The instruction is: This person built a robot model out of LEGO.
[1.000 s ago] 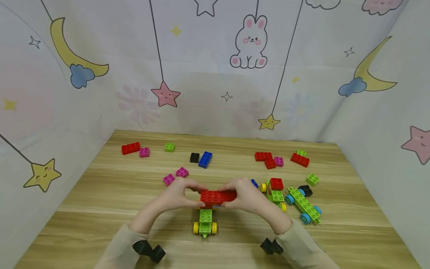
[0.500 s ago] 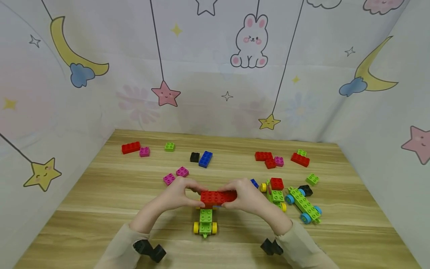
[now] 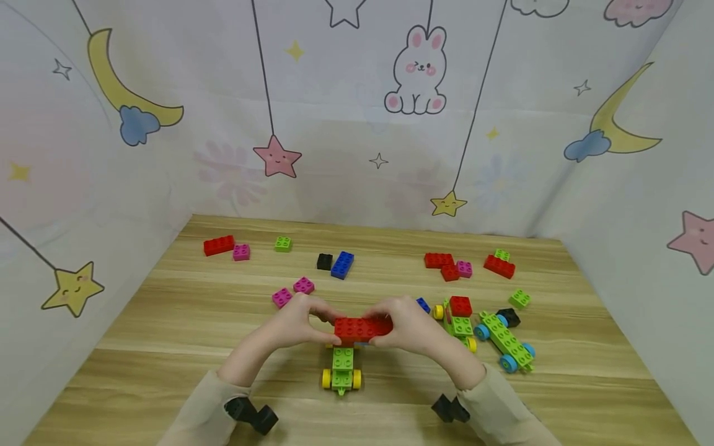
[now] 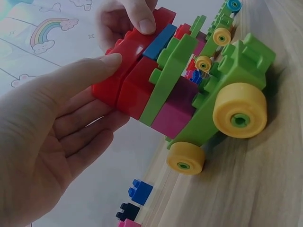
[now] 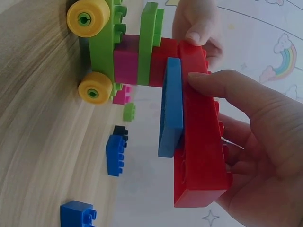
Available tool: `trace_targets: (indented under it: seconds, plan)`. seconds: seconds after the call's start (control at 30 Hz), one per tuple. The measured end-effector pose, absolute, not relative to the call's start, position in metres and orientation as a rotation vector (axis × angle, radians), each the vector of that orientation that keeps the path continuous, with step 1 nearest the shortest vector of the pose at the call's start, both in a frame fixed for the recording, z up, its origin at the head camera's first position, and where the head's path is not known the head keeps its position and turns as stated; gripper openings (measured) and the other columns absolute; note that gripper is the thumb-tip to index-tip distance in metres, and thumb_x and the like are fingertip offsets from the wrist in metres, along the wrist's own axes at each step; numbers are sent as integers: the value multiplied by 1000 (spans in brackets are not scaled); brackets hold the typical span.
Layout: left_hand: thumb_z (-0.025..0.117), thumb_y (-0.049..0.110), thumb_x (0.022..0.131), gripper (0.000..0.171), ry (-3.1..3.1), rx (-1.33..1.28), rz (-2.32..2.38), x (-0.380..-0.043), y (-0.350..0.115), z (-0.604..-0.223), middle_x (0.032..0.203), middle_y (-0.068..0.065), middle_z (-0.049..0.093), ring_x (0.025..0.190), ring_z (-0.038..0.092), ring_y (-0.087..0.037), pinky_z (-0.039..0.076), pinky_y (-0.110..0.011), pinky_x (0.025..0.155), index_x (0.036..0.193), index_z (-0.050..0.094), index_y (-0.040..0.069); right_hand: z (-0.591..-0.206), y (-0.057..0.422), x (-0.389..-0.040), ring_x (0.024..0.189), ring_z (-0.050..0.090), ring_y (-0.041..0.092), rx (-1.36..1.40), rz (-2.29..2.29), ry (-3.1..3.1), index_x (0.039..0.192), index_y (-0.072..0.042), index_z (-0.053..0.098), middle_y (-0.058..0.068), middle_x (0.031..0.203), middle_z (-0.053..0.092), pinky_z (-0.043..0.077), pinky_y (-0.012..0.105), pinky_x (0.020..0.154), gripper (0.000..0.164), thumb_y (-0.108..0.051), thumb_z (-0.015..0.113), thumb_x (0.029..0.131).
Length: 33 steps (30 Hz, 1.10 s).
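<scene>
Both hands hold a long red brick at the top of a wheeled toy-brick stack. My left hand pinches its left end between thumb and fingers. On its right part my right hand grips, thumb on the near side. Beneath the long brick's left end, in the left wrist view, come a shorter red brick, a green plate, a magenta brick and a green base with yellow wheels. A blue plate sits under the overhanging part.
Another yellow-wheeled build and a green blue-wheeled base stand on the right. Pink bricks lie beyond my left hand. Farther back are a blue brick, a black brick and several red ones. A patterned cloth borders the wooden table.
</scene>
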<state>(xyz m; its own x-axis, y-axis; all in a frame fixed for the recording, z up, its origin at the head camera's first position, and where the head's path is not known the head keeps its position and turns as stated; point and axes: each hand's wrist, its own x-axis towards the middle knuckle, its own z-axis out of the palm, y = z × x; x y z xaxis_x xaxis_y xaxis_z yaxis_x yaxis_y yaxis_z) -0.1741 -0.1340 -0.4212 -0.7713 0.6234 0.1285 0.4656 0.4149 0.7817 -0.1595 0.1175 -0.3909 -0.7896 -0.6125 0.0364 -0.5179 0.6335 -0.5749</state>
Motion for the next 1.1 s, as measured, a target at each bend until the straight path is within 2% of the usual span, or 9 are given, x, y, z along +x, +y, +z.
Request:
trace_targets:
  seconds: [0.2, 0.3, 0.5, 0.7, 0.87, 1.0, 1.1]
  plan:
    - [84, 23, 77, 33, 2491, 958, 1274, -175, -133, -422, 98, -4, 76, 93, 67, -16, 56, -40, 85, 103, 76, 5, -389, 112, -158, 90, 65, 12, -914, -872, 2686, 111, -7, 72, 3, 104, 73, 54, 26, 77, 35, -15, 81, 78]
    - [84, 23, 77, 32, 2490, 958, 1278, -175, -133, -422, 98, -4, 76, 93, 67, -17, 56, -39, 85, 103, 76, 5, -390, 105, -158, 88, 65, 12, -918, -885, 2690, 109, -7, 73, 3, 102, 74, 54, 24, 74, 31, -18, 79, 81]
    - [84, 22, 77, 33, 2463, 938, 1309, -175, -134, -423, 99, -5, 75, 93, 67, -16, 56, -45, 86, 104, 76, 4, -388, 96, -158, 84, 65, 13, -920, -900, 2686, 105, -6, 75, 5, 98, 74, 53, 23, 70, 24, -15, 77, 83]
    - [84, 22, 77, 33, 2468, 937, 1310, -174, -133, -424, 98, -4, 76, 93, 67, -16, 56, -36, 85, 104, 76, 5, -388, 96, -158, 83, 64, 13, -907, -893, 2682, 105, -6, 76, 5, 97, 74, 52, 23, 68, 24, -14, 78, 83]
    - [85, 22, 76, 33, 2469, 939, 1313, -175, -132, -424, 98, -4, 76, 92, 67, -15, 56, -35, 85, 103, 76, 5, -387, 95, -158, 81, 63, 12, -904, -883, 2686, 106, -5, 76, 6, 97, 74, 51, 22, 66, 26, -15, 79, 82]
    - [85, 22, 76, 33, 2463, 930, 1312, -176, -133, -425, 97, -4, 76, 92, 67, -14, 56, -39, 85, 103, 76, 5, -386, 95, -158, 80, 62, 11, -908, -860, 2688, 107, -5, 76, 6, 98, 74, 50, 21, 65, 26, -15, 78, 83]
    - [85, 23, 76, 33, 2454, 905, 1310, -176, -133, -425, 98, -4, 76, 91, 66, -14, 55, -47, 85, 102, 76, 5, -387, 94, -159, 80, 62, 10, -901, -855, 2687, 107, -5, 76, 6, 97, 74, 50, 22, 65, 26, -15, 78, 83]
